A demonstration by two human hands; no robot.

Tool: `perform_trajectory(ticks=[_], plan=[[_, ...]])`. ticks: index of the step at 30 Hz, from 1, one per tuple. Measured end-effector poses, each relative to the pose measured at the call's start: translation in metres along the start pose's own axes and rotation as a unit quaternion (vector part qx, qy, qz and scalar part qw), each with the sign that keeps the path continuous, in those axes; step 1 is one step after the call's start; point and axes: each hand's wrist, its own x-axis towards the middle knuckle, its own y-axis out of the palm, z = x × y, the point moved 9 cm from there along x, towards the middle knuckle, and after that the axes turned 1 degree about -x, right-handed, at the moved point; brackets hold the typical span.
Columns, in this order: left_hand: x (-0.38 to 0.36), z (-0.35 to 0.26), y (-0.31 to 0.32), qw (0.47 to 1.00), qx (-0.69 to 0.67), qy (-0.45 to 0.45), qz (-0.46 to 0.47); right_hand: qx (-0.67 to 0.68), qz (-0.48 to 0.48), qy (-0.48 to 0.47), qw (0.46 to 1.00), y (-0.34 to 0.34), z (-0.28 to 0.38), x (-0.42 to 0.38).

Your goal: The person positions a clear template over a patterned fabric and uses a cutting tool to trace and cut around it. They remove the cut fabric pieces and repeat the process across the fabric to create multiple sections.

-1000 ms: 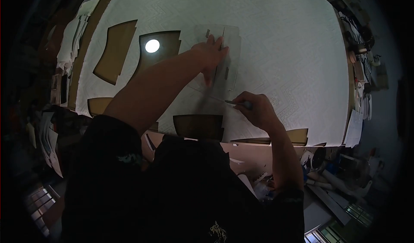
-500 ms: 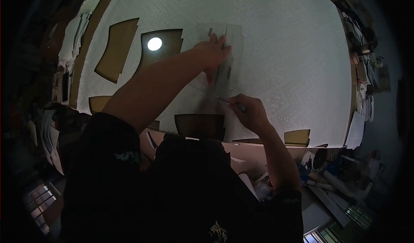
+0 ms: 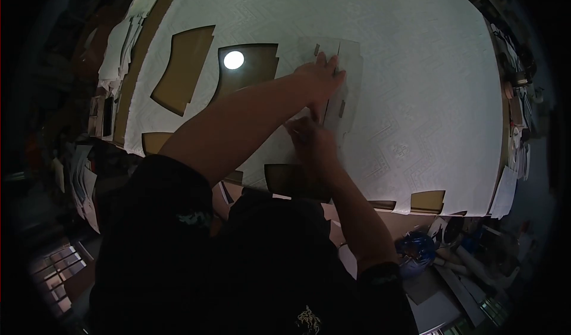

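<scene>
My left hand (image 3: 321,78) lies flat with fingers spread, pressing on a clear plastic template (image 3: 351,67) with slots in it. The template rests on a white patterned sheet (image 3: 416,91) that covers the table. Below the left palm, my right hand (image 3: 315,141) is closed around a slim craft knife, close to the template's lower left side. Its tip is hidden by the hand and shadow in this view. Left of the hands, curved cut-outs (image 3: 184,70) in the sheet show brown board beneath.
Another brown cut-out (image 3: 427,201) sits at the front edge, right of my body. Stacked papers (image 3: 122,49) line the table's left side. Papers and tools (image 3: 517,97) crowd the right side. A blue plastic bag (image 3: 416,247) lies below the table at right.
My right hand has moved up and left relative to the template, its wrist turned, coming close under the left hand. The left hand stays on the template. The whole view has shifted slightly.
</scene>
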Motion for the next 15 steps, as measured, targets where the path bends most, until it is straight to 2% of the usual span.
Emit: perform_trajectory(ticks=[2,5,7,8,9,12,14,15], plan=[[0.002,0.001,0.0,1.0,0.0,0.011,-0.013,-0.026,-0.047,0.014,0.998,0.013,0.017,0.015],[0.007,0.003,0.004,0.999,-0.009,0.013,-0.028,-0.052,-0.058,0.008,0.997,0.013,0.013,0.011],[0.005,0.001,0.003,1.0,0.0,0.024,-0.019,-0.061,-0.022,0.02,0.998,0.014,0.01,0.007],[0.003,0.0,0.001,1.0,-0.003,0.02,-0.012,-0.033,-0.017,0.018,0.999,0.018,0.001,0.004],[0.002,-0.001,0.004,1.0,-0.009,0.015,-0.004,-0.014,-0.04,-0.031,0.999,0.015,0.003,0.0],[0.004,0.001,-0.002,0.999,0.014,0.023,-0.03,0.02,-0.056,-0.044,0.997,0.0,0.0,-0.029],[0.002,-0.001,0.0,1.0,-0.004,0.024,-0.014,-0.001,0.014,0.034,0.999,-0.023,0.003,-0.046],[0.002,-0.002,-0.002,1.0,-0.003,0.025,-0.017,-0.004,0.012,0.033,0.999,-0.032,-0.003,-0.057]])
